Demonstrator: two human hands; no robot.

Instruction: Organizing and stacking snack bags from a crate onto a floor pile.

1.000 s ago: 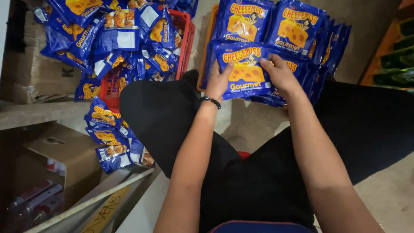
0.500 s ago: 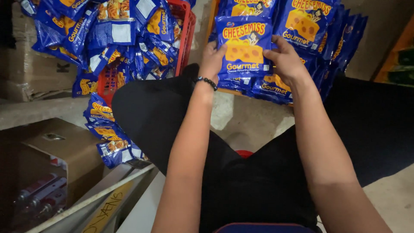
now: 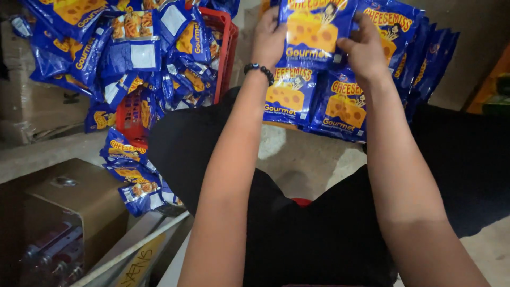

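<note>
2 hands hold 1 blue snack packet (image 3: 313,29) at the top of our view, above the lap and in front of a fanned row of like packets (image 3: 340,103) that stand on edge, overlapping, faces toward us. We judge that we grip the packet by both side edges so it stays flat and square to that row. Our left hand (image 3: 270,40) closes on its left edge, fingers behind and thumb in front; a dark bead bracelet (image 3: 259,70) sits at that wrist. Our right hand (image 3: 366,50) pinches the right edge. Both forearms reach forward, nearly parallel, elbows low by the black trousers (image 3: 319,234). To the left, a red basket (image 3: 226,50) overflows with loose packets (image 3: 133,58), above a cardboard box (image 3: 79,202).
</note>
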